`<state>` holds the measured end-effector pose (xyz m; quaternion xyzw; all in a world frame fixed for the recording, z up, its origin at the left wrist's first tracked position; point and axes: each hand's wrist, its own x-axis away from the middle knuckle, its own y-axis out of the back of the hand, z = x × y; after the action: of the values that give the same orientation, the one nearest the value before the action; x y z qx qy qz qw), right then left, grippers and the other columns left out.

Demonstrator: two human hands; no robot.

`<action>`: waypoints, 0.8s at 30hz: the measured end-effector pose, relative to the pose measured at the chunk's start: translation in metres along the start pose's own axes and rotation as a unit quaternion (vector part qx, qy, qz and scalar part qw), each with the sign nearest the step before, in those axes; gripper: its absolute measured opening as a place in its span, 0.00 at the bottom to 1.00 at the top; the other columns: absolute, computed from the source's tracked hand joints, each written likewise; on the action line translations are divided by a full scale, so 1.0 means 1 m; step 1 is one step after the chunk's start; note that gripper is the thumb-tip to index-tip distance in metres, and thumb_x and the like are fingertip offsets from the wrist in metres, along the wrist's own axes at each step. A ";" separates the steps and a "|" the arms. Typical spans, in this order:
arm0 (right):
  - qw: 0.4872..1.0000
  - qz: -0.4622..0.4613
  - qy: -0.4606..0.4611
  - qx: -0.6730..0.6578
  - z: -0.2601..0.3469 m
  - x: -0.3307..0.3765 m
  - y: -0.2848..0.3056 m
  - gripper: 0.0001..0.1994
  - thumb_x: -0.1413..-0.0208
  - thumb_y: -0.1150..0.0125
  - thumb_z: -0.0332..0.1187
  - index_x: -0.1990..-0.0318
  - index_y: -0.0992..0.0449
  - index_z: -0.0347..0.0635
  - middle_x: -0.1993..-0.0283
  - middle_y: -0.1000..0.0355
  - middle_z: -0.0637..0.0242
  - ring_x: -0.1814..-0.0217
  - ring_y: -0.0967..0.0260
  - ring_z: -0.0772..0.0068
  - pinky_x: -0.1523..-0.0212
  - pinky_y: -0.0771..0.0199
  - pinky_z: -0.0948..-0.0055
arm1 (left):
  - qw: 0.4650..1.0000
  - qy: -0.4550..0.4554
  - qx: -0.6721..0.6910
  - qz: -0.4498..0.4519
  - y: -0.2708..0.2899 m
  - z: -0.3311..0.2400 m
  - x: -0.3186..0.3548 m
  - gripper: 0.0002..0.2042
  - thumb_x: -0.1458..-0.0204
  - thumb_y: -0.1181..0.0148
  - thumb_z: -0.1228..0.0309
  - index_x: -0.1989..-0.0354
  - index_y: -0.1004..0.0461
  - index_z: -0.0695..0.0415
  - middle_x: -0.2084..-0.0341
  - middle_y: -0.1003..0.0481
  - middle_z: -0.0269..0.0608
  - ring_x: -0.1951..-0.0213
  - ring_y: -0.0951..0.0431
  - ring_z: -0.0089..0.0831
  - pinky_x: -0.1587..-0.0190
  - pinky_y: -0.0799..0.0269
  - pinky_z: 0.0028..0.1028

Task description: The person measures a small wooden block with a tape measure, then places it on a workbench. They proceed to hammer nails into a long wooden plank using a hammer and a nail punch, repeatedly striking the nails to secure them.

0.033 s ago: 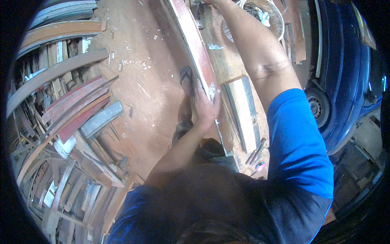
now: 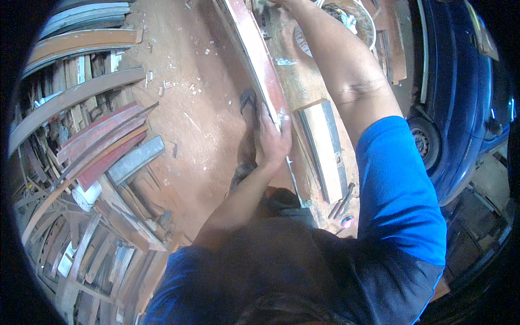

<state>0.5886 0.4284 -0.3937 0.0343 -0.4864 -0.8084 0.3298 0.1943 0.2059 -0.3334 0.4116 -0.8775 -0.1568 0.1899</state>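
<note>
A long wooden board with a pale top edge and reddish side runs from the far edge of the view back toward my body. My left hand grips its near part, fingers along the left side and thumb over the top. Stretched far forward, my right arm reaches past the board's right side. Only a sliver of my right hand shows at the upper border; its fingers and anything in them are cut off. Right of the board lies a shorter pale wooden piece with dark edges.
A white bucket holding scraps stands beyond my right forearm. A hammer-like tool lies near my right side. Stacked curved wooden pieces fill the left. A blue car stands at right. Wood chips litter the brown floor.
My left hand has shifted very slightly to the left, its thumb closer in over the board. My right arm has barely moved.
</note>
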 end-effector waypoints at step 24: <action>0.983 0.139 -0.018 -0.115 0.054 -0.007 0.026 0.37 0.39 0.43 0.58 0.37 0.29 0.29 0.39 0.27 0.45 0.37 0.29 0.53 0.38 0.28 0.57 | 0.999 -0.037 -0.003 -0.012 0.001 0.024 0.003 0.29 0.31 0.59 0.60 0.30 0.43 0.71 0.38 0.35 0.74 0.39 0.32 0.68 0.36 0.36 0.51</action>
<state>0.5868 0.4660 -0.3466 -0.0866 -0.3959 -0.8058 0.4317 0.1809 0.2065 -0.3536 0.4158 -0.8783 -0.1763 0.1568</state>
